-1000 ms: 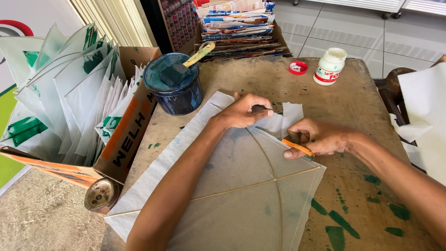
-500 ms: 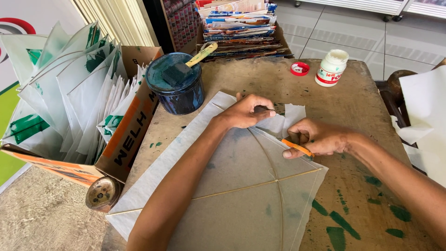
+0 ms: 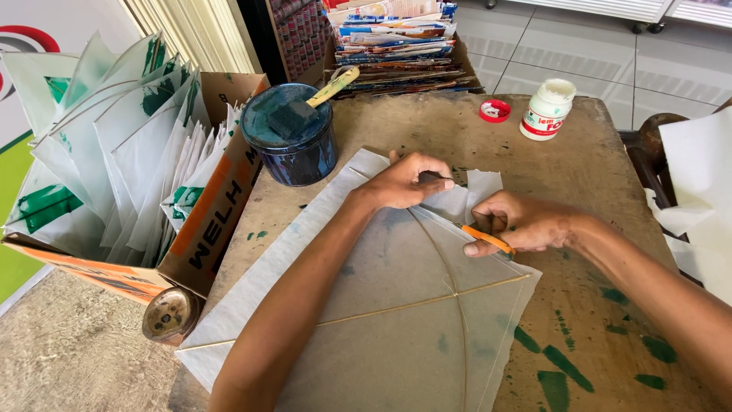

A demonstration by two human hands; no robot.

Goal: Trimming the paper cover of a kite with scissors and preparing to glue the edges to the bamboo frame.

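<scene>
A kite [image 3: 396, 305] lies flat on the surface [image 3: 595, 175], both hands resting on its far end. Behind it to the left stands a pot [image 3: 293, 141]; to the right, a bottle [image 3: 547, 109] beside its cap [image 3: 494, 111]. A box [image 3: 206, 214] of kites sits at the left edge.

Ahead of my left hand [image 3: 404, 181] the blue paint pot [image 3: 293, 145] blocks; beyond my right hand [image 3: 518, 223], bare table [image 3: 473, 141] runs to the glue jar [image 3: 547, 109].
</scene>
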